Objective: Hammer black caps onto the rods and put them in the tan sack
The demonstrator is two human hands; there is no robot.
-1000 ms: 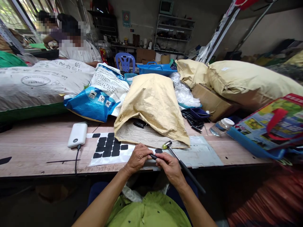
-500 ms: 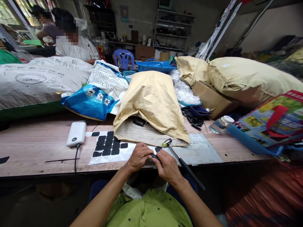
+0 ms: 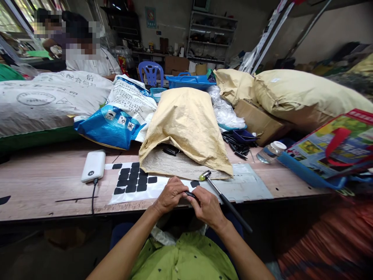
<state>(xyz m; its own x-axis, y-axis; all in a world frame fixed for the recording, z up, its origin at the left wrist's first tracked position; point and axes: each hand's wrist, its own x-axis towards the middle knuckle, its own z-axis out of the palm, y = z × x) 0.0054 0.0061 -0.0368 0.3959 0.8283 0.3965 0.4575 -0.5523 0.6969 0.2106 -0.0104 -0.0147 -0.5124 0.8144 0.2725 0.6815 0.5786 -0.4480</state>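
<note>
Between my two hands, at the table's front edge, is a small black piece [image 3: 190, 194]; its kind is hard to make out. My left hand [image 3: 171, 195] pinches one end of it and my right hand [image 3: 206, 204] grips the other, fingers closed. A small hammer [image 3: 223, 198] with a yellow-tipped metal head and black handle lies just right of my right hand, its handle jutting over the edge. Left of my hands is a white sheet [image 3: 161, 191] bearing several black rounded patches [image 3: 132, 181]. An open tan sack [image 3: 186, 124] lies beyond, a black object [image 3: 171, 150] in its mouth.
At left are a white power bank [image 3: 93, 165] with a cable and a blue-white sack [image 3: 116, 112]. To the right stand a clear jar [image 3: 271, 152], black pieces [image 3: 235, 146], a cardboard box [image 3: 259, 120] and a blue tray [image 3: 311, 171]. People [image 3: 90, 64] sit at the back left.
Both hands keep their grip on the black piece, almost in the same place. The camera view has shifted very slightly.
</note>
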